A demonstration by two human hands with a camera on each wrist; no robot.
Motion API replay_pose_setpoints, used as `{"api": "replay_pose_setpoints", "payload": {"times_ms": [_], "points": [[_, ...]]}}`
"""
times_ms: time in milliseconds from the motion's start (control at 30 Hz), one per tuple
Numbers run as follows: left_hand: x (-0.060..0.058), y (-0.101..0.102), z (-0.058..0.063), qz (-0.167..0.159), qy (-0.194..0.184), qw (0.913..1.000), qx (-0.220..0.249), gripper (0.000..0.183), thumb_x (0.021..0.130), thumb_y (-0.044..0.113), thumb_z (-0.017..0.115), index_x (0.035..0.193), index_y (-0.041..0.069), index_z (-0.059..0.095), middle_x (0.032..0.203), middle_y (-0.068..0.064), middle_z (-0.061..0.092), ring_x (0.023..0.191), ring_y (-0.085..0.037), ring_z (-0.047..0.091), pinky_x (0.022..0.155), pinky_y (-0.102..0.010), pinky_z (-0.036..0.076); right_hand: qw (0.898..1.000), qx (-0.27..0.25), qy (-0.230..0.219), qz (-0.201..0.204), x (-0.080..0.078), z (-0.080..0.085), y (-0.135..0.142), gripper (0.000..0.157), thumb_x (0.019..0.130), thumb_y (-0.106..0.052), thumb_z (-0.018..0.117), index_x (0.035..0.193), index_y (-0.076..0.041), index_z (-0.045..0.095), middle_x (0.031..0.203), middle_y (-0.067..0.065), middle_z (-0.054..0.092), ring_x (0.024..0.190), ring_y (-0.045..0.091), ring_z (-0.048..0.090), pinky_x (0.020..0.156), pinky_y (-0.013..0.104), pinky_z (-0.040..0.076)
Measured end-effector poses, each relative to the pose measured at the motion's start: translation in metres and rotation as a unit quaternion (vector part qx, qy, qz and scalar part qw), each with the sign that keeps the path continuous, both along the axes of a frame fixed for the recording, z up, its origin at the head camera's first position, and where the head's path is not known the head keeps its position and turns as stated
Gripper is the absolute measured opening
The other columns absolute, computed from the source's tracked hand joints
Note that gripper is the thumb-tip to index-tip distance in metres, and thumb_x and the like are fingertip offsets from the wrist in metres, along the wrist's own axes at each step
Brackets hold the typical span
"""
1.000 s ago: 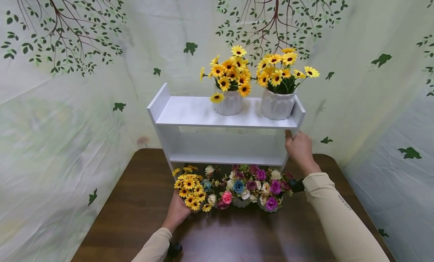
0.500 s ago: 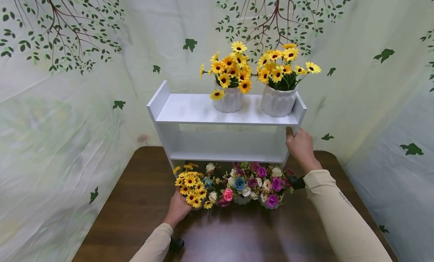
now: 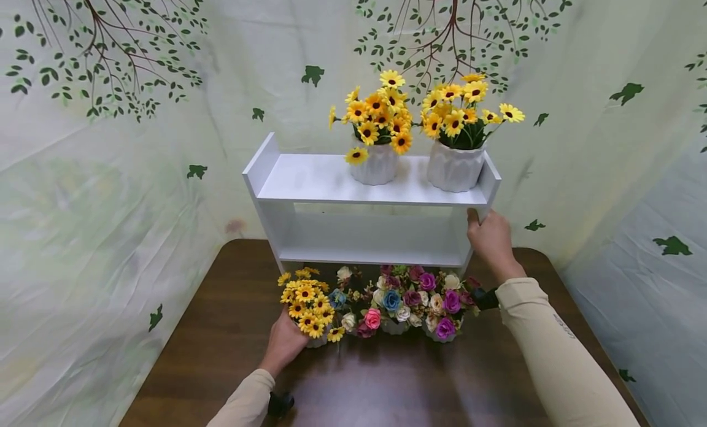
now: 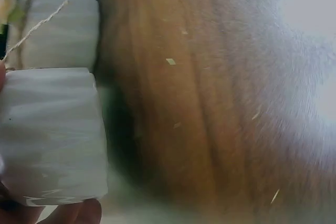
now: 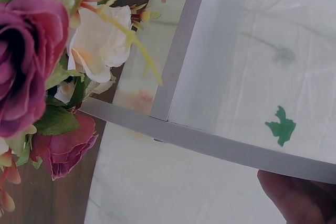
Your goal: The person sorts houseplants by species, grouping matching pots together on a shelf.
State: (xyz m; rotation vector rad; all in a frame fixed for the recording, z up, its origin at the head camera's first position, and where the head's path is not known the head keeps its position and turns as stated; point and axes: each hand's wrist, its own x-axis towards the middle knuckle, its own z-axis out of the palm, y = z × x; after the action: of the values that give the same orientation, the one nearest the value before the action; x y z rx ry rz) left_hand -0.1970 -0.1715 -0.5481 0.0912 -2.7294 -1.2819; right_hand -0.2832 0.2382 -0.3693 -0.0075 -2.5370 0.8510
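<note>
A white two-tier shelf [image 3: 361, 237] stands on the table, with my right hand [image 3: 491, 240] gripping its right side panel just under the top board. In the right wrist view, fingers [image 5: 294, 198] curl at the panel's edge [image 5: 226, 148]. My left hand [image 3: 285, 341] holds a white pot [image 4: 52, 135] of small yellow flowers [image 3: 308, 304] at the shelf's lower left. Fingertips [image 4: 81, 212] wrap the pot in the left wrist view; part of that hand is out of frame. Beside this pot sit pots of mixed roses [image 3: 411, 301], below the lower board.
On the top board stand two white pots, one near the middle [image 3: 374, 164] and one at the right end [image 3: 455, 167], both with yellow flowers. The brown table [image 3: 386, 384] extends in front. A leaf-printed cloth [image 3: 138, 188] hangs behind.
My left hand and the yellow-flower pot have shifted slightly left, and more of the white pot shows under the flowers. The right hand keeps its grip on the shelf panel.
</note>
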Motion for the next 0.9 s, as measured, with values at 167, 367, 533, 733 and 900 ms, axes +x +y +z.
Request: {"api": "replay_pose_setpoints", "payload": {"times_ms": [167,367,533,733,900], "points": [[0.006,-0.006,0.032,-0.031,-0.002,0.9992,-0.026,0.083,0.075,0.031,0.085,0.139,-0.001,0.043,0.13,-0.022,0.064,0.121,-0.038,0.061,0.102,-0.054,0.049,1.0,-0.003,0.008,-0.003,0.002,0.001,0.0,0.031,0.102,-0.017,0.047,0.096,0.01,0.063,0.065,0.016,0.053,0.059,0.03,0.048,0.053,0.033,0.034],[0.018,-0.013,0.083,-0.063,0.004,0.997,-0.045,0.088,0.078,0.035,0.083,0.143,-0.002,0.038,0.136,-0.023,0.058,0.124,-0.037,0.059,0.104,-0.054,0.048,1.0,0.003,0.014,-0.002,0.001,0.001,0.0,0.031,0.102,-0.017,0.048,0.097,0.009,0.063,0.066,0.018,0.054,0.059,0.031,0.048,0.054,0.033,0.034],[0.03,-0.016,0.119,-0.06,0.051,0.9933,-0.084,0.077,0.077,0.035,0.084,0.135,0.0,0.047,0.122,-0.018,0.066,0.109,-0.033,0.066,0.091,-0.052,0.055,1.0,-0.004,-0.001,-0.001,0.001,0.0,-0.001,0.032,0.103,-0.017,0.047,0.102,0.01,0.063,0.065,0.015,0.052,0.058,0.028,0.046,0.053,0.032,0.034],[0.041,-0.018,0.167,-0.066,0.097,0.9846,-0.13,0.072,0.075,0.035,0.084,0.128,-0.001,0.051,0.111,-0.018,0.069,0.095,-0.031,0.07,0.079,-0.05,0.057,1.0,-0.002,0.008,-0.002,0.001,-0.001,-0.001,0.032,0.103,-0.018,0.048,0.1,0.01,0.063,0.067,0.018,0.056,0.059,0.03,0.048,0.053,0.033,0.034],[0.045,-0.02,0.216,-0.079,0.112,0.9788,-0.152,0.075,0.073,0.041,0.085,0.128,0.002,0.051,0.111,-0.016,0.069,0.093,-0.027,0.069,0.076,-0.046,0.056,1.0,-0.004,0.003,-0.003,0.0,-0.001,0.0,0.033,0.103,-0.02,0.047,0.094,0.008,0.062,0.067,0.018,0.055,0.06,0.031,0.049,0.053,0.033,0.035]]}}
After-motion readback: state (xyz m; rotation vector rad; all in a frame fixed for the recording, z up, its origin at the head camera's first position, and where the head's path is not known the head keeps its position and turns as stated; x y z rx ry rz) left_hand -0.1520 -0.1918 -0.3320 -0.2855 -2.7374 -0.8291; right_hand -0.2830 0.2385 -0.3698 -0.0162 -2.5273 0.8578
